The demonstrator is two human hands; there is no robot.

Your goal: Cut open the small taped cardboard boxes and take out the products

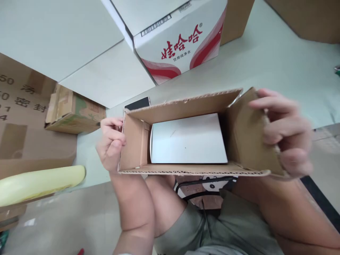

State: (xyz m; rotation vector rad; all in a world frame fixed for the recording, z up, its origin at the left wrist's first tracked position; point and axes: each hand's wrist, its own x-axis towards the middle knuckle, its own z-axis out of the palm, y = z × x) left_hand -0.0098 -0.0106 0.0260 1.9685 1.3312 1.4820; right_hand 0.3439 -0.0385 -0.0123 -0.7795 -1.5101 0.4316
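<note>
An open brown cardboard box [183,106] is held between my two hands above my lap, at the table's near edge. Inside it lies a plain white box [188,140], with a gap on its right side. My left hand [111,141] is closed on the left end wall, thumb and fingers pressed together at the rim. On the other side, my right hand [288,131] grips the right end flap [252,134], which leans outward. The undersides of the cardboard box are hidden.
A white carton with red lettering [180,46] stands at the back of the pale table [278,78], beside white panels [58,32]. A dark phone-like slab [137,103] lies behind the cardboard box. To the left are a small carton [77,109] and a long pale-yellow object [42,182].
</note>
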